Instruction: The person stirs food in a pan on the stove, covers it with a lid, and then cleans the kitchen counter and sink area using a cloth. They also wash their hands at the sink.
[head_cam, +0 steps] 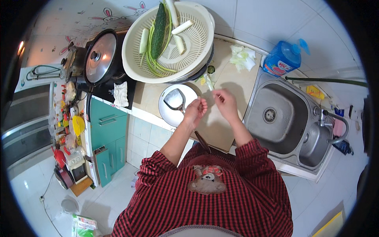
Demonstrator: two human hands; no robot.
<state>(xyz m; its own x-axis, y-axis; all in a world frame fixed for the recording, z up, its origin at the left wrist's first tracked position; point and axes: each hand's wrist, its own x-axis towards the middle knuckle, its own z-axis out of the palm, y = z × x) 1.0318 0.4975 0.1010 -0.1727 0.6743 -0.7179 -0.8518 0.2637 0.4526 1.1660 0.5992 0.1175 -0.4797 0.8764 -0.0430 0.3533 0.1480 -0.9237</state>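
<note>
My left hand (196, 110) hovers over the right rim of a white plate (165, 111), its fingers curled; whether anything small is in them cannot be told. On the plate lies a metal spatula (174, 99), its handle reaching towards me under my left hand. My right hand (225, 102) is above the counter, thumb and fingertips close together near vegetable scraps (209, 81); a hold on anything is unclear. Beyond the plate, a cream plastic colander (198, 44) holds a cucumber (159, 32), thin green stalks (154, 65) and several white scallion or leek pieces (182, 27).
At right are a steel sink (266, 130) with a faucet (321, 117) and a blue pump bottle (282, 59). Wilted leaves (242, 57) lie near the wall. A lidded pan (100, 57) and a folded cloth (120, 94) rest on the stove at left.
</note>
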